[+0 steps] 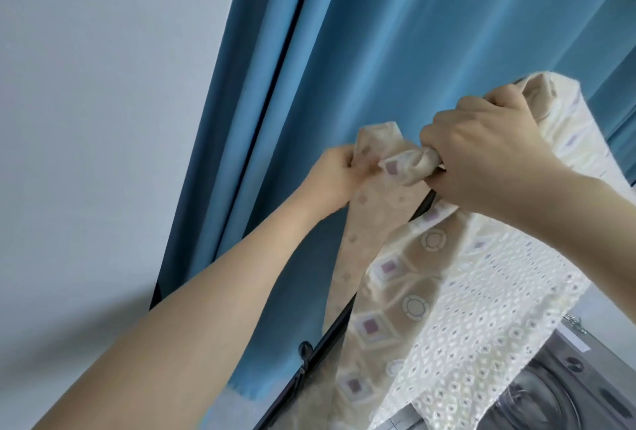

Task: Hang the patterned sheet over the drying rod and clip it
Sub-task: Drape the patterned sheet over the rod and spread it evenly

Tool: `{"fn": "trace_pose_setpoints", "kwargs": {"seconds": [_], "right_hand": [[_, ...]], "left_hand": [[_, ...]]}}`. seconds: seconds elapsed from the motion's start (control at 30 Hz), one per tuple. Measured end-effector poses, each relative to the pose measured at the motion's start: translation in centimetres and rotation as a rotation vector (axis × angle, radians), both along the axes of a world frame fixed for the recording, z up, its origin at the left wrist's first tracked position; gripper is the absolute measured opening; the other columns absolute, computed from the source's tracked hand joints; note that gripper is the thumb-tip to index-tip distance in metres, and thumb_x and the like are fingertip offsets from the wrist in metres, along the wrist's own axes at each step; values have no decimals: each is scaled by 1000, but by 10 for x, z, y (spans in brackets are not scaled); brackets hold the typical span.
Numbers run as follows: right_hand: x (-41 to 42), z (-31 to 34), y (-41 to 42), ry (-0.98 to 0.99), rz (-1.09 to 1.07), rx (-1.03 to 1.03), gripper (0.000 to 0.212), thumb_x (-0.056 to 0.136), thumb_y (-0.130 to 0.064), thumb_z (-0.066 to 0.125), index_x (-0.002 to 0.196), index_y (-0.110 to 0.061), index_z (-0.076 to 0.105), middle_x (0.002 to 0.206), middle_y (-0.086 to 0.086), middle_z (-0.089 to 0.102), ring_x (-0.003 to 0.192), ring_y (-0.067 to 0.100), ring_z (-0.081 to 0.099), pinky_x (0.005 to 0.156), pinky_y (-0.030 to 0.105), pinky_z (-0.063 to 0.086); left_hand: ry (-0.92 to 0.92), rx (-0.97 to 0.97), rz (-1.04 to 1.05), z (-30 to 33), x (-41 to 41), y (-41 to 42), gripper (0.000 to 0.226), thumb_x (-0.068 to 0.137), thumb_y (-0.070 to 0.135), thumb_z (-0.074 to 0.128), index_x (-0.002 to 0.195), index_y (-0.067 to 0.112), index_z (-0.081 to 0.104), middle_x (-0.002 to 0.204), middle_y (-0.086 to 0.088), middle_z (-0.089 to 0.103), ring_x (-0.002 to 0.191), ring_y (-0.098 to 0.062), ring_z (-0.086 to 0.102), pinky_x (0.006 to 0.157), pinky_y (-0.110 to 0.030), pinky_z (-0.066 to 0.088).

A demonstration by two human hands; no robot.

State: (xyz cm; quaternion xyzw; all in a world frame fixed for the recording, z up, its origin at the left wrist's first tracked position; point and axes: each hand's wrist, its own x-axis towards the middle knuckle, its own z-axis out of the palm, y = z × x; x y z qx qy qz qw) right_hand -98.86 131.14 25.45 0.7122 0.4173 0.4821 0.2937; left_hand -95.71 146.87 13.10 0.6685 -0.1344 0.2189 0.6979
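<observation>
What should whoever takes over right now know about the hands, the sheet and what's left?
Left hand: pinches a bunched edge of the patterned sheet.
Right hand: grips the sheet's fold where it crosses the black drying rod.
Done: the sheet is draped over the rod, still bunched near the hands.
Left: spread it flat and clip it; no clip shows on the sheet yet.

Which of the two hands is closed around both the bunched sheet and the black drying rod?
The right hand: its fingers wrap the patterned sheet against the drying rod. The left hand only pinches a fabric edge.
</observation>
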Motion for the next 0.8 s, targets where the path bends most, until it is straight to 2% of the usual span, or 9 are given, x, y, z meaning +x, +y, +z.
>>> {"fn": "trace_pose_setpoints", "kwargs": {"seconds": [0.13,0.2,0.3,0.37,0.43,0.53,0.63,0.73,0.8], "right_hand": [[11,-4,-4,32,-5,-5,14,54,-12,54,52,-19,41,54,-4,43,52,27,48,65,35,23],[13,-5,-1,46,39,5,12,50,-10,57,52,-18,48,49,2,51,46,26,43,63,35,29],[15,-5,4,34,141,6,29,49,-7,59,52,-21,33,41,4,38,45,22,21,60,31,26],[17,-6,5,31,139,-11,40,50,-7,71,53,-21,34,43,3,36,45,23,23,60,33,27],[20,-7,2,36,139,-24,41,52,-8,76,55,-20,37,46,1,36,44,26,31,61,36,31],[22,-8,-2,54,189,-46,45,62,-16,79,60,-18,34,52,-2,35,48,27,40,63,37,30],[23,-9,-5,51,230,-40,47,71,-26,78,64,-18,31,56,-2,35,50,28,42,65,38,30],[25,-11,-5,6,203,-41,49,64,-17,80,65,-19,30,55,-1,36,50,28,42,63,37,30],[25,-10,-1,-31,170,-52,50,61,-15,80,64,-19,30,53,1,39,49,29,42,62,37,31]], "left_hand": [[8,500,113,-38,16,-1,27,86,27,63,67,12,50,61,0,51,57,-12,43,55,-36,39],[58,510,191,-59,32,-4,34,88,21,60,65,17,36,62,2,40,59,-15,34,58,-34,32],[180,402,-109,-77,41,-12,17,83,33,69,96,33,58,96,18,62,89,-4,58,85,-29,46],[242,426,-434,-82,37,-18,68,81,29,76,135,46,38,131,27,50,123,2,47,106,-31,40],[283,534,-585,-88,35,-27,72,88,26,72,145,39,30,134,26,44,125,4,42,108,-23,35],[352,645,-493,-100,42,-39,42,92,41,61,132,30,53,117,22,56,115,-3,51,99,-23,38],[391,322,-393,-108,56,-38,29,90,40,54,113,27,67,105,12,70,102,-10,64,99,-34,49],[434,-263,-236,-102,67,-31,20,97,16,45,104,5,60,93,-12,63,88,-24,58,86,-41,49],[468,-478,-70,-87,73,-20,26,96,5,36,103,2,61,92,-16,63,87,-29,59,80,-43,48]]}}
